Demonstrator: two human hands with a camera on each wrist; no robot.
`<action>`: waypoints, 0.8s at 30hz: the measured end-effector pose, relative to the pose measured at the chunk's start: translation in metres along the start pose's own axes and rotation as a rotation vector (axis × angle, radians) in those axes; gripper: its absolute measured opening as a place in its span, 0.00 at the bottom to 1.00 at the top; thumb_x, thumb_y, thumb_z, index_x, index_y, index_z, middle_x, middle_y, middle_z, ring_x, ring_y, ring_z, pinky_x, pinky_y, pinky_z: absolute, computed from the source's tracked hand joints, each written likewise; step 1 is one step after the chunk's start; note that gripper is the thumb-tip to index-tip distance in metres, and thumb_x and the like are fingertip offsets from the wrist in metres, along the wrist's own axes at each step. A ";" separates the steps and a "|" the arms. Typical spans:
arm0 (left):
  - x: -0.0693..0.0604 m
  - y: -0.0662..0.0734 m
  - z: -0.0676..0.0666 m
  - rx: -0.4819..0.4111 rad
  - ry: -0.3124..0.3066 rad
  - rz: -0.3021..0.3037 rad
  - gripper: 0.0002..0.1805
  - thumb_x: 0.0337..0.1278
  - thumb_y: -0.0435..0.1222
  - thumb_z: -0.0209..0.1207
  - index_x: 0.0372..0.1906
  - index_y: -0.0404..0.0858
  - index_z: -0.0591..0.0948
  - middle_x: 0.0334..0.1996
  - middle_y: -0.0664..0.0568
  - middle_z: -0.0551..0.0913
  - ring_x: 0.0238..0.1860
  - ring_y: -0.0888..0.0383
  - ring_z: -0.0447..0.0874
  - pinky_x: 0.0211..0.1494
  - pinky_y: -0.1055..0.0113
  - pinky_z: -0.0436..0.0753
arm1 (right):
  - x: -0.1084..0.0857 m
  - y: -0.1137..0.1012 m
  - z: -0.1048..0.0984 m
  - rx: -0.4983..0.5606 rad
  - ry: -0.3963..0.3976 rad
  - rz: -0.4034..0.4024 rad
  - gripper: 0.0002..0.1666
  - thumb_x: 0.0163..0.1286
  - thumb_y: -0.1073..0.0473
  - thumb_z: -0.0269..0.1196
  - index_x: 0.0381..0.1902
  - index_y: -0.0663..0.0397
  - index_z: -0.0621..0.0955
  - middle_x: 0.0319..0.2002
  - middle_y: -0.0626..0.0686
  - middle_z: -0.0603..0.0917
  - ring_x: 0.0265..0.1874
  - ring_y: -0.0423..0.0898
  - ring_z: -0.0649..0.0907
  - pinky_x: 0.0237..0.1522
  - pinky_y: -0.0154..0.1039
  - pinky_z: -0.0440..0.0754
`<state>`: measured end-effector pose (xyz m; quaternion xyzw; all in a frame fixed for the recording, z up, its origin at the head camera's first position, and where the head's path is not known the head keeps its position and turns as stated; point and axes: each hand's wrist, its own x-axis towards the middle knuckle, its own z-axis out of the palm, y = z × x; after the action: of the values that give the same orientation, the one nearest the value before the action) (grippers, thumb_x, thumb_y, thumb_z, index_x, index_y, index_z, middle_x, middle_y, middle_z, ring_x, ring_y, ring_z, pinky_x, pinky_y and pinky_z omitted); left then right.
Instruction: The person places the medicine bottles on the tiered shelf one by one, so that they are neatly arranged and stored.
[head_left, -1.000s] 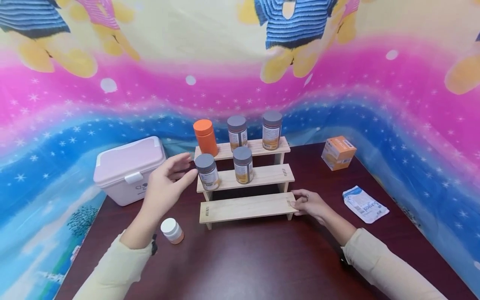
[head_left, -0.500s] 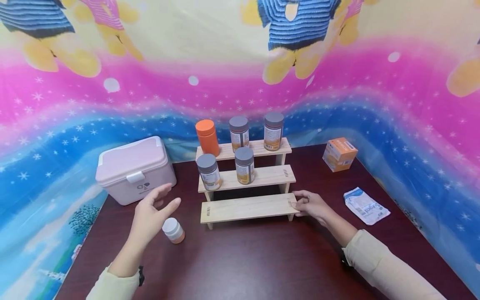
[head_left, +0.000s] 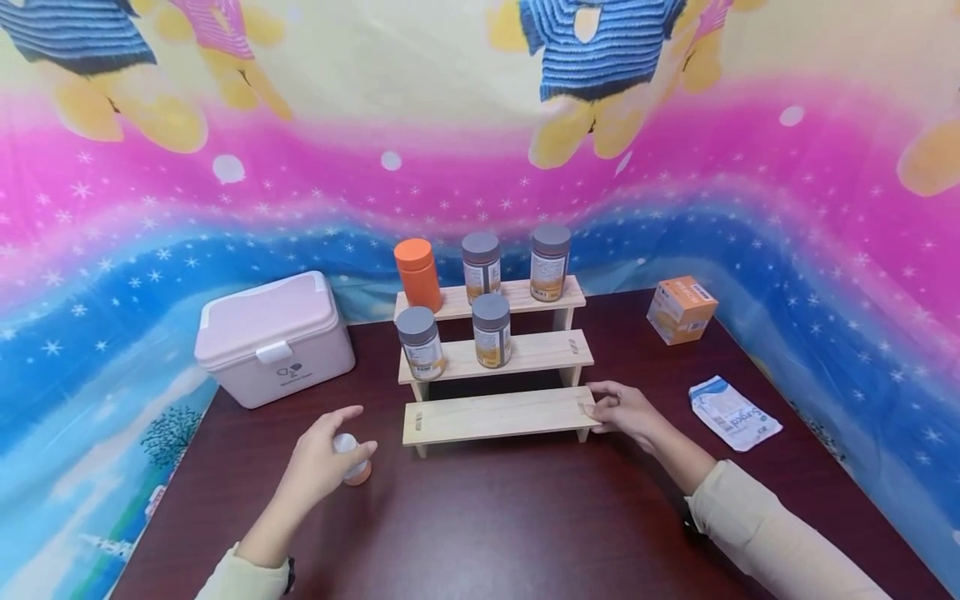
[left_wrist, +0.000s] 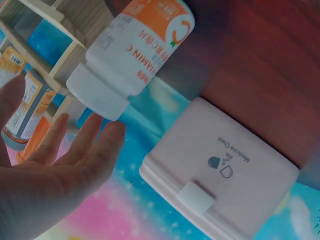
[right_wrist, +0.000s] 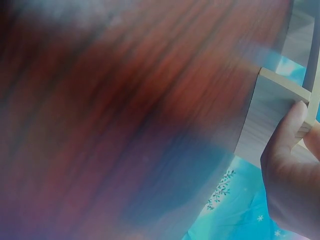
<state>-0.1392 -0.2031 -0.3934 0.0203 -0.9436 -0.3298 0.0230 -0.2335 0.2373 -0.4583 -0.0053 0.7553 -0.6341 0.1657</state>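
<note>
My left hand (head_left: 315,457) hovers at a small white-capped bottle (head_left: 360,477), thumb and fingers spread on either side of it. In the left wrist view the vitamin C bottle (left_wrist: 132,52) has its cap just beyond the fingertips, with a gap before the thumb. My right hand (head_left: 626,412) pinches the right end of the lowest step of a three-step wooden shelf (head_left: 495,414). Grey-lidded jars (head_left: 422,343) stand on the middle step. An orange bottle (head_left: 420,275) and two more grey-lidded jars (head_left: 550,265) occupy the top step.
A pale pink medicine chest (head_left: 277,333) sits at the back left of the dark wooden table (head_left: 510,517). To the right are an orange box (head_left: 681,310) and a white-and-blue packet (head_left: 735,414). A printed curtain (head_left: 337,183) hangs behind the table.
My left hand has left the left jar on the middle step and come down toward me to the white-capped bottle. My right hand keeps its hold on the shelf.
</note>
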 end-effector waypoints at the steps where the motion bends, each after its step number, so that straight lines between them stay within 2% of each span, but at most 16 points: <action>1: 0.000 -0.001 0.001 0.015 -0.006 0.001 0.31 0.50 0.42 0.66 0.62 0.42 0.73 0.60 0.41 0.73 0.49 0.46 0.75 0.46 0.55 0.76 | 0.000 0.000 0.000 0.001 -0.001 -0.001 0.34 0.62 0.70 0.61 0.64 0.73 0.63 0.28 0.50 0.78 0.28 0.41 0.81 0.34 0.38 0.85; 6: -0.003 -0.005 0.001 0.077 -0.009 0.015 0.29 0.47 0.38 0.67 0.59 0.42 0.76 0.56 0.38 0.76 0.46 0.46 0.76 0.43 0.55 0.76 | -0.001 0.000 0.000 0.004 -0.003 -0.008 0.34 0.62 0.70 0.61 0.64 0.74 0.62 0.28 0.50 0.78 0.28 0.41 0.81 0.34 0.37 0.85; 11: -0.005 -0.018 -0.003 0.099 -0.043 -0.027 0.32 0.45 0.37 0.67 0.59 0.36 0.74 0.52 0.35 0.79 0.46 0.44 0.79 0.43 0.52 0.78 | -0.002 0.000 0.000 0.010 -0.006 -0.010 0.34 0.62 0.71 0.61 0.64 0.74 0.62 0.28 0.50 0.78 0.28 0.42 0.81 0.33 0.37 0.85; 16: -0.003 -0.034 -0.006 0.021 -0.087 -0.075 0.34 0.45 0.39 0.69 0.57 0.28 0.72 0.46 0.34 0.82 0.48 0.42 0.81 0.44 0.51 0.79 | -0.002 0.000 0.000 0.014 -0.008 -0.015 0.34 0.62 0.70 0.61 0.64 0.74 0.62 0.27 0.50 0.79 0.28 0.42 0.81 0.33 0.36 0.85; 20: -0.003 -0.041 -0.003 -0.043 -0.058 -0.072 0.30 0.44 0.42 0.71 0.52 0.33 0.77 0.45 0.40 0.84 0.49 0.45 0.81 0.45 0.53 0.79 | -0.001 0.000 0.000 0.012 -0.005 -0.012 0.34 0.62 0.70 0.61 0.64 0.74 0.63 0.28 0.50 0.79 0.28 0.42 0.81 0.33 0.37 0.85; 24: -0.004 -0.040 0.000 -0.087 -0.012 -0.048 0.28 0.44 0.44 0.71 0.52 0.37 0.79 0.45 0.45 0.85 0.47 0.49 0.83 0.46 0.56 0.80 | 0.000 0.002 -0.001 0.014 -0.002 -0.007 0.34 0.62 0.70 0.61 0.64 0.73 0.63 0.27 0.50 0.79 0.27 0.42 0.81 0.33 0.37 0.85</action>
<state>-0.1343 -0.2337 -0.4183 0.0398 -0.9277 -0.3710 0.0104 -0.2337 0.2385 -0.4600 -0.0074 0.7505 -0.6401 0.1644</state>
